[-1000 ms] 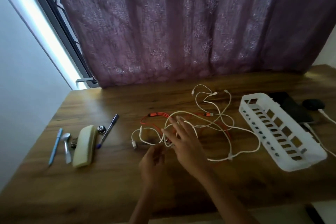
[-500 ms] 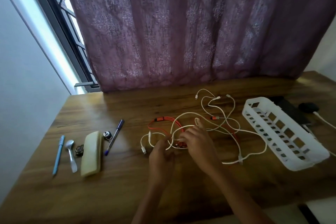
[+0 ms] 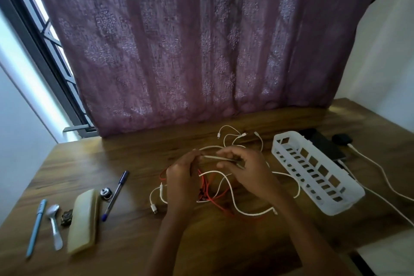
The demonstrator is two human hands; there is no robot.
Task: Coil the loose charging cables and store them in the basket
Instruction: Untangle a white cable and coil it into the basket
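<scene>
Currently left hand (image 3: 181, 177) and right hand (image 3: 248, 170) each pinch one white cable (image 3: 220, 158) taut between them, probably freeing it from the red cable (image 3: 207, 195). Right-side basket (image 3: 349, 203) is within easy reach.

The wooden table (image 3: 134, 157) carries tangled cables (image 3: 215, 172), a white basket (image 3: 349, 207), a blue pen (image 3: 35, 228) and a spoon (image 3: 53, 226).

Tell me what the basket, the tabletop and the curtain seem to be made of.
Basket: white plastic, probably moulded, with a smooth semi-matte finish; the colour is uniform and the slotted walls are crisp.
Tabletop: wood or wood-look laminate with a satin finish; brown grain streaks show under soft window glare.
Curtain: thin mauve fabric with a paler printed or woven motif; it hangs in folds and lets light through.
</scene>
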